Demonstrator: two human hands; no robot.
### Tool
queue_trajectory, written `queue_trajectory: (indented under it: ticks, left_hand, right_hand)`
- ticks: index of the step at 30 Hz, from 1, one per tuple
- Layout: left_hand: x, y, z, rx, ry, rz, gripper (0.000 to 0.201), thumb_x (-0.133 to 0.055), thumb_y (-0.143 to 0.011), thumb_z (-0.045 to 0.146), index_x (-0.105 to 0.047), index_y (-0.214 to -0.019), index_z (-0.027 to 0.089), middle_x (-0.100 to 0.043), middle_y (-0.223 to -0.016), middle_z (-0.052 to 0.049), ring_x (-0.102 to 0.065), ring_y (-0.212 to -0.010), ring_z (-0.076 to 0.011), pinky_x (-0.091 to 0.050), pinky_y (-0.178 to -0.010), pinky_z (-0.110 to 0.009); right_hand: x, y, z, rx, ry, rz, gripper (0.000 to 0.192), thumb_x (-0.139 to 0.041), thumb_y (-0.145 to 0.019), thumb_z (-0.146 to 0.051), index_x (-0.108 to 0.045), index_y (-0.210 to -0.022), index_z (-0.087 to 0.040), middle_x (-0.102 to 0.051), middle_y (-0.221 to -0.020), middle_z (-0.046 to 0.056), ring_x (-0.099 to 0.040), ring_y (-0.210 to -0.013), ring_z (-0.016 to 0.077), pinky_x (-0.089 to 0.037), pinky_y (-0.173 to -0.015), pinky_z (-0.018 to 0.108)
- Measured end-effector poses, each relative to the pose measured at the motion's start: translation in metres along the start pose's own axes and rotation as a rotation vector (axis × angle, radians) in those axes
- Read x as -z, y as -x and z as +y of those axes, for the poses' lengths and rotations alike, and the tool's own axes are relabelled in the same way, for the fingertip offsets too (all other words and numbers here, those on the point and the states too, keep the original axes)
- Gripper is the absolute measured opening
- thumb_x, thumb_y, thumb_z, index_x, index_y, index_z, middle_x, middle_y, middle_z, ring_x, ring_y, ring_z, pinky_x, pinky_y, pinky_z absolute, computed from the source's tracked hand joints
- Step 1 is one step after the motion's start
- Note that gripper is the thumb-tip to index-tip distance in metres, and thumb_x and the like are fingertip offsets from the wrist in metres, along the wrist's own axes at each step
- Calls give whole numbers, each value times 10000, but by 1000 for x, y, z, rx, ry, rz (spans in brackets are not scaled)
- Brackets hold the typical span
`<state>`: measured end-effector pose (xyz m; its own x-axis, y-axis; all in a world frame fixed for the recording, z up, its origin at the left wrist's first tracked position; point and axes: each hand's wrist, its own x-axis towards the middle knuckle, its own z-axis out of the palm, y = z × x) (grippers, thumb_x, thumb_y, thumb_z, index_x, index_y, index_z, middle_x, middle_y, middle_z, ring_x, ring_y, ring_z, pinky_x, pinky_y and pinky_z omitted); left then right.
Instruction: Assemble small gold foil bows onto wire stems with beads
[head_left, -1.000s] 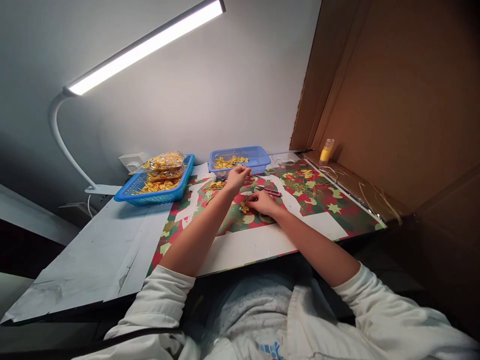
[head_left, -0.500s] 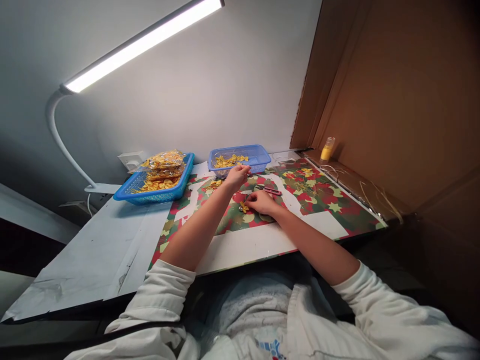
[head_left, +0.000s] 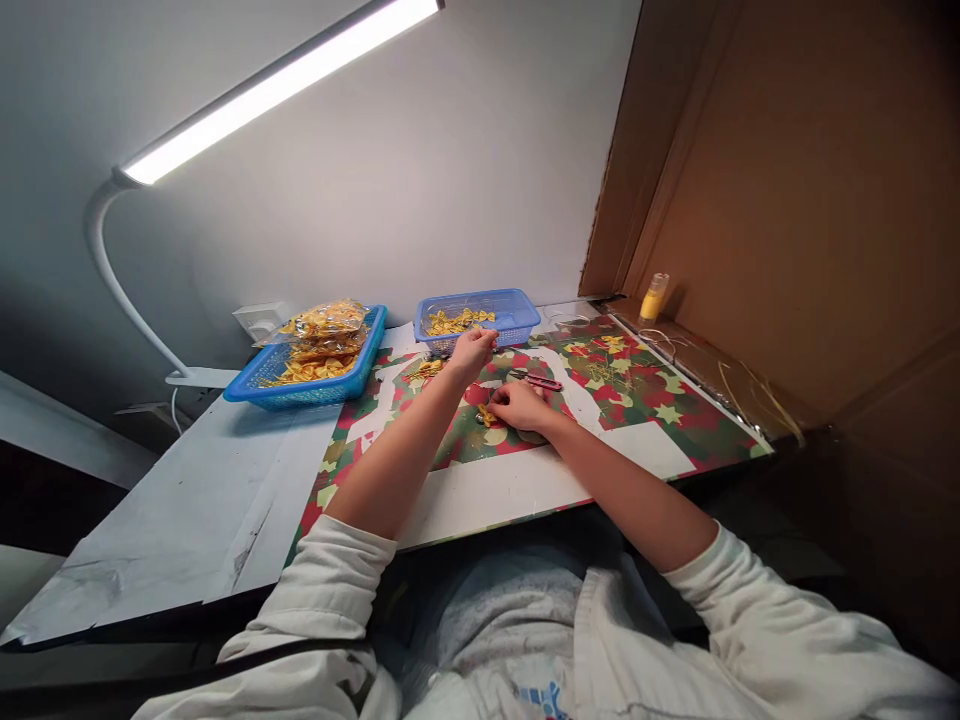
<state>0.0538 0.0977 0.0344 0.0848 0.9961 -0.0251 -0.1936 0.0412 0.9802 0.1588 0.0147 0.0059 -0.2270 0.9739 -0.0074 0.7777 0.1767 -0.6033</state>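
Observation:
My right hand [head_left: 521, 407] is closed in a pinch on a small yellow bow [head_left: 486, 414] with a shiny silver bit, low over the patterned sheet [head_left: 457, 450]. Farther forward and to the left, my left hand [head_left: 474, 353] is raised with its fingers pinched together; whatever is between them is too small to make out. Just beyond the right hand lies a pair of pink-handled snips [head_left: 541, 381]. More yellow bows [head_left: 424, 370] lie left of the left wrist. Behind that hand stands a purple-blue basket [head_left: 517, 312] with yellow bows inside.
On the left a blue basket [head_left: 365, 372] holds loose yellow pieces and filled plastic bags [head_left: 326, 322]. Yellow threads and bits [head_left: 611, 365] lie at right. A small jar with yellow contents [head_left: 654, 298] stands by the cardboard wall [head_left: 795, 200]. A lit lamp [head_left: 285, 90] hangs above.
Both hands keep nearly the same pose and place. The left hand has shifted very slightly left, and the view has moved a little with the head.

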Motion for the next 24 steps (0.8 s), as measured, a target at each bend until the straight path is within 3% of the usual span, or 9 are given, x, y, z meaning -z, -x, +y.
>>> queue_trajectory:
  ticks: [14,24]
  left_hand:
    - [0,-4,2,-20,20,49,258,-609,-745,89,-454,-546,147,-418,-416,69,-259,-331,-12,-178,-364,-162]
    - [3,-9,2,-21,30,69,291,-635,-734,106,-434,-529,154,-421,-416,62,-259,-341,-14,-192,-372,-163]
  right_hand:
    - [-2,0,1,32,34,32,136,-623,-785,-279,-724,-722,-215,-741,-891,18,-600,-946,227,-337,-792,343]
    - [0,2,2,34,-30,21,117,-639,-770,-253,-739,-723,-215,-738,-832,16,-622,-867,198,-363,-768,322]
